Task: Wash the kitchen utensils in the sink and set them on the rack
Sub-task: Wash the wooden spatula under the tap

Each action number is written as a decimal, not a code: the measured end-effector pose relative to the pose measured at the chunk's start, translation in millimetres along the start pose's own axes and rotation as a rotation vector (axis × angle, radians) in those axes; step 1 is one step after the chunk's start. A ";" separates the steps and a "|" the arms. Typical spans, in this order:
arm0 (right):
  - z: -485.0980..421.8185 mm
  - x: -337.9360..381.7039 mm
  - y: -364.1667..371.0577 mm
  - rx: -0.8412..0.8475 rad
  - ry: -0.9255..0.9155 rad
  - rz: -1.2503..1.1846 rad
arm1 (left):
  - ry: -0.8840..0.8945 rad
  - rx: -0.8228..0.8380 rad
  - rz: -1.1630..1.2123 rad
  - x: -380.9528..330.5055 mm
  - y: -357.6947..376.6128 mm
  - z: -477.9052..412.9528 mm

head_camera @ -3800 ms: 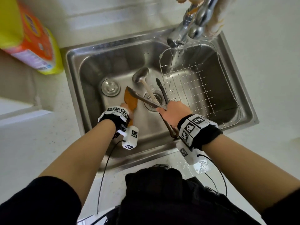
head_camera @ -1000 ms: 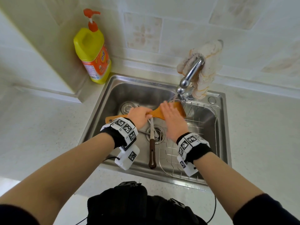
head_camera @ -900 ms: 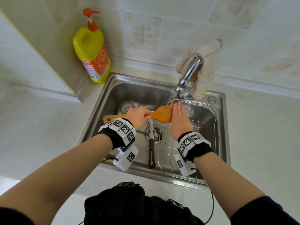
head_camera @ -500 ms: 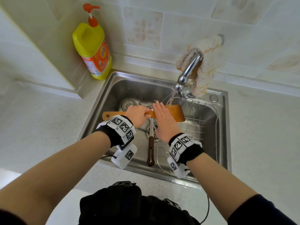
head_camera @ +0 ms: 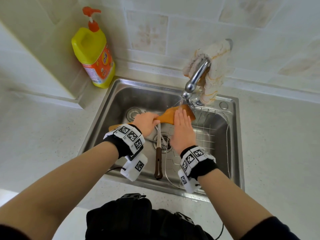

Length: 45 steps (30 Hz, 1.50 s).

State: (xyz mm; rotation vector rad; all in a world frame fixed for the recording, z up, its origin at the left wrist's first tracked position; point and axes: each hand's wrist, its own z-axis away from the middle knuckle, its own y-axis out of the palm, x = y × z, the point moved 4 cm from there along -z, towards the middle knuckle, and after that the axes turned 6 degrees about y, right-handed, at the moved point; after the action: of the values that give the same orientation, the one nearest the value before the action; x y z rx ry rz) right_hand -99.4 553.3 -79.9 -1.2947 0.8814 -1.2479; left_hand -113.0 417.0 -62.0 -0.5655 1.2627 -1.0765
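Wooden spatula (head_camera: 167,116) is held over the sink (head_camera: 121,94) w/ its blade under water running from the faucet (head_camera: 195,80); left hand (head_camera: 146,122) grips the handle, fingers curled round it, & right hand (head_camera: 181,130) lies flat on the blade, fingers straight. Below, a brown-handled utensil (head_camera: 158,163) lies in the basin across the drain, just left of the wire rack (head_camera: 212,134) in the sink's right half. Cloth (head_camera: 214,66) hangs over the faucet; yellow detergent bottle (head_camera: 93,54) stands on the surface (head_camera: 43,135) at the sink's back-left corner.
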 end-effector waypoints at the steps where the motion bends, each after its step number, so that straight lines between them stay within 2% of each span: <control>1: 5.6 6.2 5.0 0.020 -0.038 -0.007 | -0.004 0.004 -0.019 1.3 -0.8 2.3; 4: 10.6 3.7 11.9 0.045 -0.172 0.018 | -0.009 0.003 -0.047 9.5 -8.1 5.1; 8: -8.7 -20.2 2.1 0.058 -0.009 0.064 | -0.031 0.012 -0.024 18.7 -14.3 3.7; 12: -3.3 19.2 2.1 0.062 -0.265 0.030 | -0.033 0.015 -0.015 21.6 -14.2 4.6; 13: -9.5 17.2 0.1 0.056 -0.251 0.015 | -0.035 0.014 -0.015 21.6 -14.7 4.6; 16: -26.5 -14.7 -4.1 0.085 0.028 -0.024 | -0.038 0.022 -0.009 20.2 -13.4 5.9; 17: -23.8 -18.0 -3.4 0.095 0.058 -0.002 | -0.038 0.027 -0.010 20.1 -12.0 7.2; 18: -17.4 -12.2 -0.3 0.096 0.020 0.020 | -0.044 0.034 -0.009 21.5 -10.8 8.9; 21: 3.0 22.8 11.8 0.059 -0.255 0.052 | -0.050 0.037 0.008 26.3 -11.2 11.3; 22: 2.0 25.8 12.9 0.051 -0.284 0.060 | -0.052 0.032 0.012 26.7 -12.8 10.6; 27: -25.0 -9.3 -0.4 0.114 -0.030 -0.047 | -0.062 0.018 0.018 26.7 -13.9 10.1; 32: -31.7 1.0 -19.1 0.004 -0.029 -0.300 | -0.066 -0.035 0.055 31.0 -19.5 11.1; 35: -40.5 -2.4 -27.0 -0.088 -0.049 -0.222 | -0.028 -0.077 -0.019 34.2 -25.5 9.0; 39: -37.7 -4.0 -24.3 -0.014 -0.108 -0.148 | 0.010 -0.106 -0.180 39.0 -21.6 15.9; 42: -32.3 0.1 -26.2 -0.108 -0.158 -0.141 | -0.047 -0.114 -0.113 44.8 -15.7 19.4; 45: -29.8 1.4 -28.3 -0.201 -0.188 -0.141 | -0.137 -0.045 -0.013 45.6 -6.3 17.6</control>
State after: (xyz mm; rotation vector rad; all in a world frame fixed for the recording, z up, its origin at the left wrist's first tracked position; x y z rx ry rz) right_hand -132.7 550.2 -56.0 -1.6304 0.8063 -1.1441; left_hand -101.1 370.6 -73.6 -0.6713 1.1675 -1.0049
